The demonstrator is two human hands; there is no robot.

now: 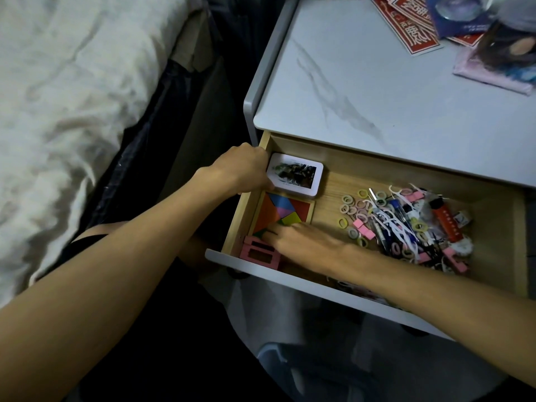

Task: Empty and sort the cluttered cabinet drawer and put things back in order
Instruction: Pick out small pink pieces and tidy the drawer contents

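In the drawer (377, 166) your left hand (246, 169) grips a tin (294, 178), your right hand (301, 239) lies flat-fingered on a puzzle (278, 208), clutter (406, 224) just right of those fingers.

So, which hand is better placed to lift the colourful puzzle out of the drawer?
Right. The right hand lies with its fingers on the puzzle, near the front of the drawer. The left hand is busy, holding the white box at the back left corner.

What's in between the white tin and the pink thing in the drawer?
The colourful tangram puzzle lies between the white tin and the pink thing, with the right hand resting on it (head view).
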